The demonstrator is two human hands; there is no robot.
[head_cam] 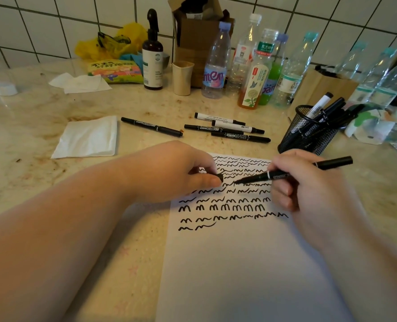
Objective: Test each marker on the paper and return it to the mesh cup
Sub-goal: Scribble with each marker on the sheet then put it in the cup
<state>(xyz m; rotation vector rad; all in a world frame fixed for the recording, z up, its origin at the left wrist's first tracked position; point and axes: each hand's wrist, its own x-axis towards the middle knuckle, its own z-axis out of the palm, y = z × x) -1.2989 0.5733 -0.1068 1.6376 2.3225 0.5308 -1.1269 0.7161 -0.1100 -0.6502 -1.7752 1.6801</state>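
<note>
Five black-and-white markers lie loose on the stained beige stone bench (30,126); one long black marker (151,127) sits apart left, print unreadable. Right hand (309,182) closed around uncapped black marker (292,171), tip just over squiggle rows on white paper sheet (239,263). Left hand (181,173) pinches small black cap (218,177). Black mesh cup (306,133), holding more markers, stands beyond paper's far right corner. Clear bottle (215,63) label reads "nten". Lower paper blank. White tiled wall behind.
</note>
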